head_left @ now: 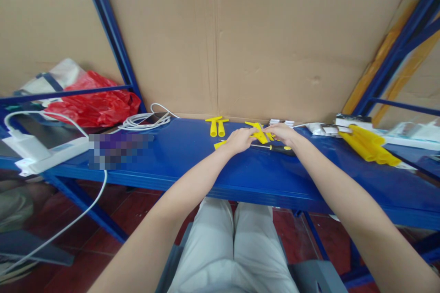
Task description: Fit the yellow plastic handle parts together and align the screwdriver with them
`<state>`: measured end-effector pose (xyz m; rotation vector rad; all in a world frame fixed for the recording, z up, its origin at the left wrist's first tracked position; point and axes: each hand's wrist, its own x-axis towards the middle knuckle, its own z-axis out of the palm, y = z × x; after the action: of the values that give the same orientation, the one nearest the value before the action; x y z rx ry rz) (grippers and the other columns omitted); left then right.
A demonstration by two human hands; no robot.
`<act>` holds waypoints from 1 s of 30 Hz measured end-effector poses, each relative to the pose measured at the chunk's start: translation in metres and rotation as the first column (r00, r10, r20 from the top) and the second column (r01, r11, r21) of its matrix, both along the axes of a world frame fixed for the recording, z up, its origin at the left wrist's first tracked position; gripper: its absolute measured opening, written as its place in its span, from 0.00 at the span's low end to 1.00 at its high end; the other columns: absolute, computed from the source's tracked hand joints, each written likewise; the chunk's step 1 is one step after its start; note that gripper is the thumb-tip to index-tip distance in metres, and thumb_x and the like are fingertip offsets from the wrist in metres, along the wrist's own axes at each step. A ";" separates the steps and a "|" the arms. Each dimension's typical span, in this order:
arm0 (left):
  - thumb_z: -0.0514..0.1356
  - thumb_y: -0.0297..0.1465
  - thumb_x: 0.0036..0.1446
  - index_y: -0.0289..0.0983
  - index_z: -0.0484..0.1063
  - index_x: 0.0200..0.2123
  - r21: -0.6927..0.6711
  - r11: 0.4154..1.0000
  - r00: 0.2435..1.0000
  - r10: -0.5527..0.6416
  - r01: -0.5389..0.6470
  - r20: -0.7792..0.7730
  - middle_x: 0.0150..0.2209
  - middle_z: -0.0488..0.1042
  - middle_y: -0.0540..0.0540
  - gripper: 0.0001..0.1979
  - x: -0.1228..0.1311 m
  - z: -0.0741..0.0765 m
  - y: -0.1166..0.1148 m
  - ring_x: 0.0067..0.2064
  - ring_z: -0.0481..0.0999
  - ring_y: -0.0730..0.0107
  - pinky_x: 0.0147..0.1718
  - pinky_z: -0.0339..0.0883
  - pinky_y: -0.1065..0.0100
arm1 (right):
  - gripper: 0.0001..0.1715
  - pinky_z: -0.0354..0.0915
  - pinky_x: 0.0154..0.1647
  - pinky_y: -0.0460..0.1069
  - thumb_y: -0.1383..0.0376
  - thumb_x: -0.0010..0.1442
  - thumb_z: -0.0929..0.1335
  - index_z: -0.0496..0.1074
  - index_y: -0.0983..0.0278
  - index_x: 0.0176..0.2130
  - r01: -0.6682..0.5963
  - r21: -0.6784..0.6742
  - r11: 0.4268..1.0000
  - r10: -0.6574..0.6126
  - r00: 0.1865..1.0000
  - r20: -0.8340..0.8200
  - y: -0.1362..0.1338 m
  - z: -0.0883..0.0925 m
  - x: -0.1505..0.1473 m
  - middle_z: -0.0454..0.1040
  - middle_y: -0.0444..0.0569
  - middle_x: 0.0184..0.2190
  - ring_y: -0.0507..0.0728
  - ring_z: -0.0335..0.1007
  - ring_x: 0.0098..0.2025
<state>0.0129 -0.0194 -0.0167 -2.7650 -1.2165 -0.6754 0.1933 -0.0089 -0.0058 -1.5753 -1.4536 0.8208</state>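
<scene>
My left hand [241,140] is closed, its fingertips on a yellow T-shaped plastic piece [260,133] with a tube-like handle, resembling a small scraper. My right hand [284,134] reaches the same piece from the other side, fingers bent together around its right end; the exact grip is partly hidden. Just below both hands lies a screwdriver [282,149] with a black and yellow handle, its shaft pointing left. Another yellow part [219,145] peeks out beside my left wrist. Two similar yellow T-shaped pieces [217,126] lie side by side farther back on the blue table [185,155].
Yellow tubular pieces [371,145] and small boxes [353,121] occupy the right side. Small white packs [281,123] lie behind my right hand. Leftward are a coiled white cable [146,121], a power strip [57,153] and a red plastic bag [99,100]. Cardboard [268,50] walls the back.
</scene>
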 end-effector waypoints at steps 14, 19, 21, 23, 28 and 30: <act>0.55 0.33 0.61 0.42 0.70 0.54 -0.035 0.999 0.999 0.032 -0.033 -0.022 0.53 0.73 0.45 0.18 0.001 0.000 -0.001 0.55 0.72 0.60 0.53 0.65 0.60 | 0.23 0.54 0.57 0.65 0.71 0.53 0.64 0.79 0.53 0.44 0.184 0.140 0.973 -0.218 0.529 0.820 0.009 -0.007 0.075 0.67 0.47 0.57 0.67 0.55 0.61; 0.55 0.33 0.61 0.43 0.69 0.54 -0.024 0.999 0.999 0.022 -0.023 -0.028 0.53 0.74 0.44 0.18 0.001 -0.002 0.001 0.54 0.72 0.59 0.53 0.65 0.59 | 0.26 0.53 0.58 0.69 0.72 0.52 0.64 0.77 0.53 0.48 0.190 0.029 0.981 -0.117 0.475 0.872 0.010 -0.012 0.080 0.60 0.50 0.62 0.71 0.50 0.63; 0.55 0.33 0.61 0.43 0.69 0.54 -0.027 0.999 0.999 0.024 -0.025 -0.035 0.52 0.74 0.44 0.18 0.002 -0.003 0.001 0.54 0.72 0.59 0.52 0.65 0.60 | 0.27 0.52 0.58 0.69 0.71 0.53 0.63 0.76 0.54 0.50 0.196 0.015 0.980 -0.106 0.462 0.881 0.013 -0.014 0.081 0.59 0.51 0.63 0.71 0.50 0.63; 0.55 0.34 0.61 0.44 0.69 0.54 -0.029 0.999 0.999 0.023 -0.024 -0.043 0.52 0.74 0.44 0.18 0.002 -0.003 0.001 0.54 0.73 0.59 0.52 0.66 0.60 | 0.27 0.51 0.58 0.69 0.71 0.55 0.63 0.75 0.53 0.51 0.199 0.006 0.980 -0.096 0.446 0.890 0.015 -0.018 0.085 0.59 0.51 0.63 0.70 0.49 0.63; 0.55 0.34 0.61 0.44 0.70 0.54 -0.022 0.999 0.998 0.022 -0.024 -0.053 0.51 0.74 0.44 0.17 0.003 -0.003 -0.001 0.53 0.73 0.59 0.51 0.66 0.60 | 0.26 0.53 0.56 0.70 0.69 0.55 0.62 0.75 0.53 0.51 0.181 0.019 0.983 -0.094 0.417 0.904 0.019 -0.024 0.089 0.60 0.52 0.62 0.71 0.50 0.63; 0.55 0.33 0.61 0.44 0.70 0.54 -0.021 1.000 0.998 0.019 -0.020 -0.052 0.51 0.74 0.45 0.17 0.003 -0.002 -0.002 0.53 0.73 0.59 0.51 0.66 0.61 | 0.25 0.53 0.56 0.69 0.70 0.55 0.63 0.76 0.54 0.50 0.176 0.031 0.984 -0.104 0.423 0.900 0.018 -0.023 0.088 0.61 0.52 0.61 0.70 0.51 0.62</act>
<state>0.0154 -0.0211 -0.0190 -2.7651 -1.2466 -0.5893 0.2808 0.0096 -0.0292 -2.3285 -1.9591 -0.2196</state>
